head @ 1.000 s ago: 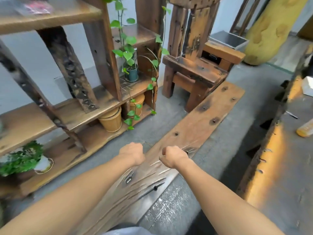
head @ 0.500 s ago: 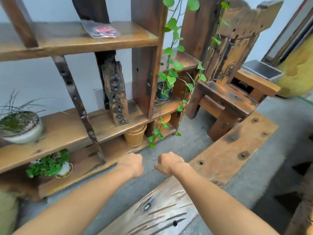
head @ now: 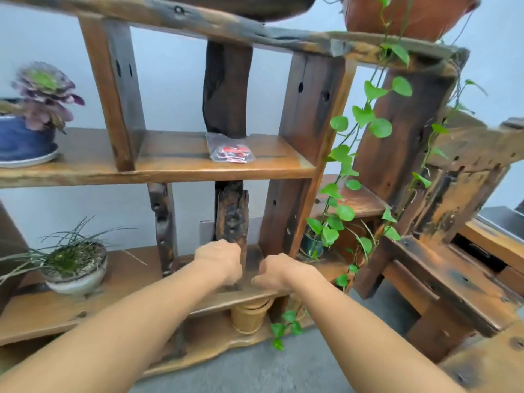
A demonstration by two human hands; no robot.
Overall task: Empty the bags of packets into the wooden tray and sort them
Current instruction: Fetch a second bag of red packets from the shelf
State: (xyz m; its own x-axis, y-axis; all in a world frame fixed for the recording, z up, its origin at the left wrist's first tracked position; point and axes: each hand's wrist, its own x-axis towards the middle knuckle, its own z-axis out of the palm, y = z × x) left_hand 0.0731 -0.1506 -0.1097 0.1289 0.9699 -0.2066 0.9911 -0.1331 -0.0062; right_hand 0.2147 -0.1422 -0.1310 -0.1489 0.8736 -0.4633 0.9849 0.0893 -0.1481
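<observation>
A clear plastic bag of red packets [head: 230,151] lies on the middle shelf of a rough wooden shelving unit [head: 170,168], against a dark upright. My left hand [head: 219,260] and my right hand [head: 279,272] are both stretched out in front of me as loose fists, side by side, level with the lower shelf and well below the bag. Neither hand holds anything. No wooden tray is in view.
A purple succulent in a blue pot [head: 28,131] stands on the middle shelf at left. A grassy plant in a white bowl [head: 75,268] sits on the lower shelf. A trailing green vine [head: 348,165] hangs at right beside a heavy wooden chair [head: 442,251].
My view has swung up and left from the floor plank to the shelving unit, and I have come closer. The bag of packets now sits near centre. Both hands stay closed and empty.
</observation>
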